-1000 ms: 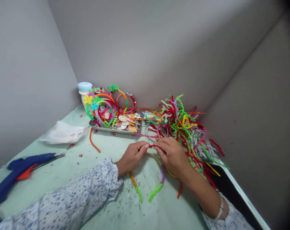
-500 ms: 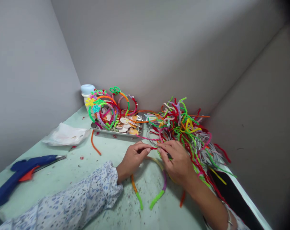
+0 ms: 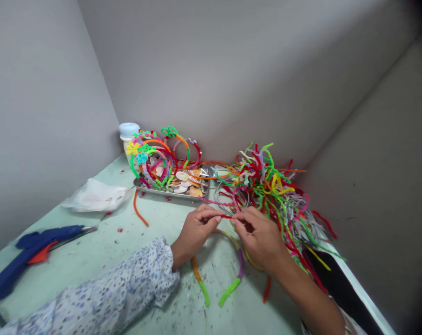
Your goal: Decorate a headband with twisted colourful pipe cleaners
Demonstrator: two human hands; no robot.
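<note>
Between my two hands a short stretch of red pipe cleaner [image 3: 226,216] shows. My left hand [image 3: 199,229] pinches its left end between thumb and fingers. The other end is pinched by my right hand [image 3: 261,235], whose fingertips are close to those of the left. Under the hands lies a curved band [image 3: 240,263] of yellow, purple, orange and green pipe cleaner, open at the bottom and partly hidden by the hands.
A metal tray [image 3: 172,193] of shells and colourful headbands stands at the back, beside a white bottle [image 3: 128,144]. Right: a pile of pipe cleaners [image 3: 267,181] and a black object [image 3: 339,284]. Left: a blue glue gun [image 3: 33,251] and plastic bag [image 3: 97,195].
The fingers of my right hand have shifted slightly on the red pipe cleaner. The whole view has moved a little.
</note>
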